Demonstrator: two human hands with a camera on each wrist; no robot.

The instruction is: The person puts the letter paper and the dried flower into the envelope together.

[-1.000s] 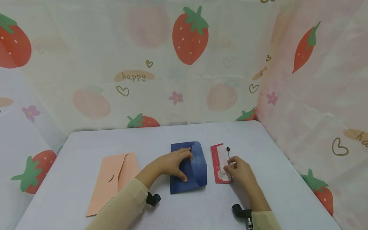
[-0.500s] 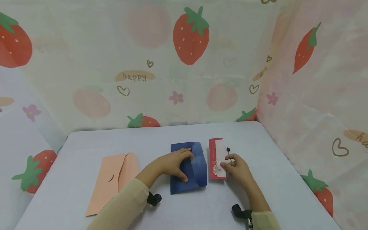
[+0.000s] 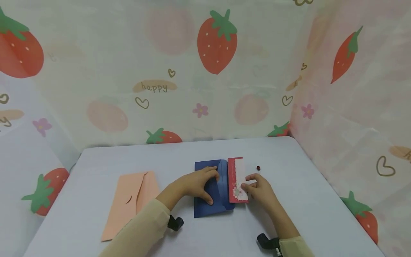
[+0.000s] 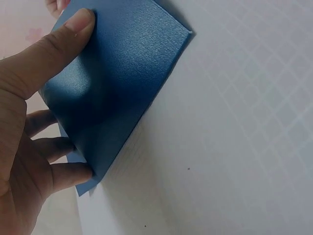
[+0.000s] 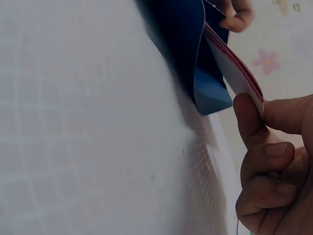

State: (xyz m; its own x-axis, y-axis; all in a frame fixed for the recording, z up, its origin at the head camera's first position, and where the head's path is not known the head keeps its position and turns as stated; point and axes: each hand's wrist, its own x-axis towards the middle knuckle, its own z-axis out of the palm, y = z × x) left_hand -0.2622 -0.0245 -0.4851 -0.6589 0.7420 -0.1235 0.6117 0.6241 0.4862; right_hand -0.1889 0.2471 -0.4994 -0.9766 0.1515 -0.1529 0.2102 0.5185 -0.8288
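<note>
"Envelopes on the white table (image 3: 289,185): how many were there, and where?"

"Two. A navy blue envelope (image 3: 221,192) was near the middle, its flap turned out to the right. A peach envelope (image 3: 126,200) lay to its left, marked with a small dark curve and partly covered by the left sleeve (image 3: 141,228)."

"How did the left hand (image 3: 199,182) sit?"

"It spread across the navy blue envelope and gripped it, thumb pressed on one face, other fingers bent at the far edge. Seen from the right wrist, the envelope's mouth gaped."

"And the right hand (image 3: 259,189)?"

"Its thumb and one finger pinched the edge of a red-and-white card (image 3: 237,175) decorated with pale flowers; the remaining fingers curled in. The card stood at the envelope's mouth, overlapping the flap. How far inside it reached, if at all, could not be told."

"Anything else near that hand?"

"Just above it showed a small dark red flower (image 3: 258,168) on a thin stem that ran down behind the fingers; how the stem was held was hidden."

"What rose behind the table?"

"A backdrop (image 3: 128,53) printed with strawberries, hearts, blossoms and the word 'happy'."
</note>
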